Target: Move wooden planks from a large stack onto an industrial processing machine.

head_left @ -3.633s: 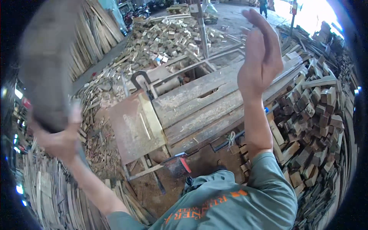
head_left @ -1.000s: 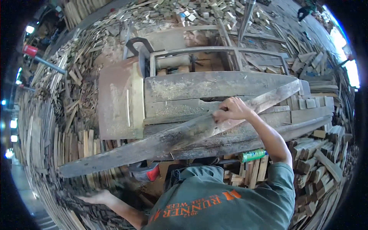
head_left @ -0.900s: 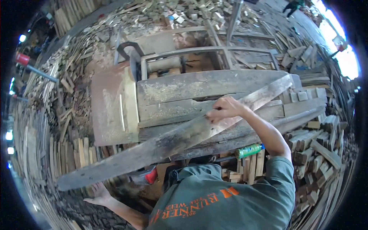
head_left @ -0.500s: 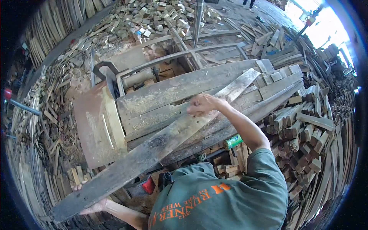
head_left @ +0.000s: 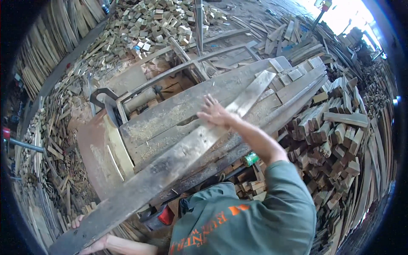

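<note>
A long, weathered wooden plank [head_left: 159, 170] lies slantwise over the worktable [head_left: 170, 112], its near left end jutting past the table. Close to that end, my left hand [head_left: 97, 244] grips the plank, fingers showing at the far edge and the palm at the near edge. Around the plank's middle, my right hand [head_left: 213, 114] is open with fingers spread, over the far edge; whether the palm presses on the wood I cannot tell. Sawdust and chips are strewn on the tabletop. A brownish flat panel [head_left: 95, 155] adjoins the table's left end.
Short wood blocks [head_left: 293, 75] sit at the table's far right end. Stacked timber pieces [head_left: 335, 131] crowd the right side. A metal frame [head_left: 191, 63] and a heap of offcuts [head_left: 148, 29] lie beyond. A green can-like object [head_left: 250, 159] is by the near edge.
My right hand has gone from curled fingers to spread ones. The plank's near end has shifted slightly left and down with my left hand, and the whole view has shifted too.
</note>
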Demonstrator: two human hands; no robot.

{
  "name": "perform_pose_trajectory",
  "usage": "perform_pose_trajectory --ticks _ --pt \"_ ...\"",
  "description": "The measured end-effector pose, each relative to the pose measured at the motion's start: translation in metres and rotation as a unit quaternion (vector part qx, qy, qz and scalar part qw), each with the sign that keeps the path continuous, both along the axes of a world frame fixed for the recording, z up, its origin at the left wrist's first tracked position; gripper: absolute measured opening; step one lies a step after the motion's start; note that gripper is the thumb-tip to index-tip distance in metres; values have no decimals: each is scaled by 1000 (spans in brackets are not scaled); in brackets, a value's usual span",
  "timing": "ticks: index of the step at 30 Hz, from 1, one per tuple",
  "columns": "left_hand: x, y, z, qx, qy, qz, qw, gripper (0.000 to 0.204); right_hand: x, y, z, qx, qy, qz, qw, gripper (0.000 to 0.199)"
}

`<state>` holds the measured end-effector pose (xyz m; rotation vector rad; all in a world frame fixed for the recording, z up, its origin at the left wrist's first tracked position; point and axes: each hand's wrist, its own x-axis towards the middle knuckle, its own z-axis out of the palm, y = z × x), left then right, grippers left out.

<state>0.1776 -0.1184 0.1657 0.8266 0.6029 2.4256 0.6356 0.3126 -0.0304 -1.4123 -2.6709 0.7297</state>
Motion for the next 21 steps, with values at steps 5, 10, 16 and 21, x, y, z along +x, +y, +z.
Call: perform_pose_trajectory --ticks 5,10,16,21 --pt "97 82 75 75 133 -192 970 70 17 -4 -35 -106 94 -19 990 76" --pt "15 24 52 -46 89 9 995 68 17 0 -34 -30 151 -74 985 65" --pt "30 16 38 -26 88 107 990 74 149 23 -87 200 92 -570 792 57" --pt "-12 -36 30 -131 164 243 947 83 216 33 -93 66 141 -693 704 69"
